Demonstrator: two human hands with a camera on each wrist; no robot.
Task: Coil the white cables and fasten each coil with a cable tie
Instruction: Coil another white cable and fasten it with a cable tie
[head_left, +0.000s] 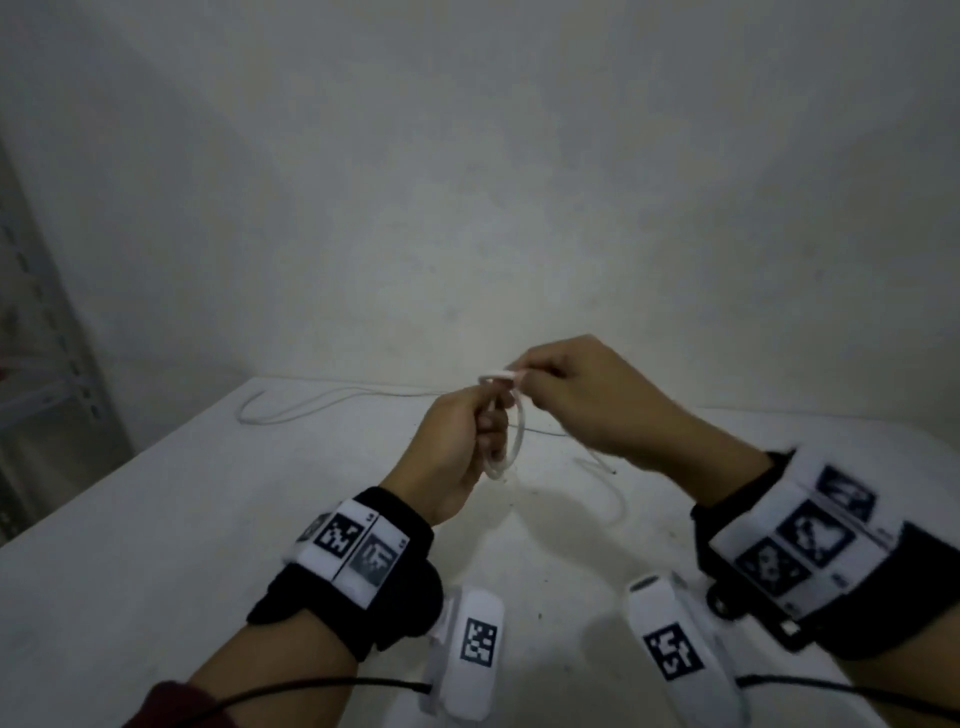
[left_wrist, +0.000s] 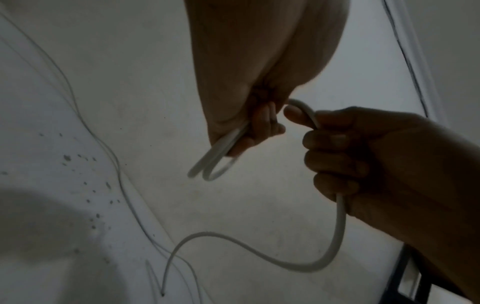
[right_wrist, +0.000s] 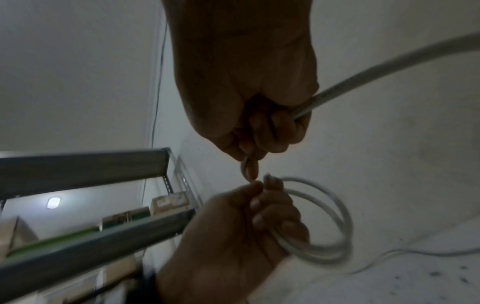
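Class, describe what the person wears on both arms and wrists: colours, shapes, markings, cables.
Both hands are bare. The left wrist carries a black strap with white square-code tags; the right wrist has the same. White tagged camera pods hang beneath, each trailing a black cable. A dark red sleeve shows on the left forearm.

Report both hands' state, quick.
Left hand: closed, holding the coiled loops of the white cable.
Right hand: closed, gripping the same cable's free run.
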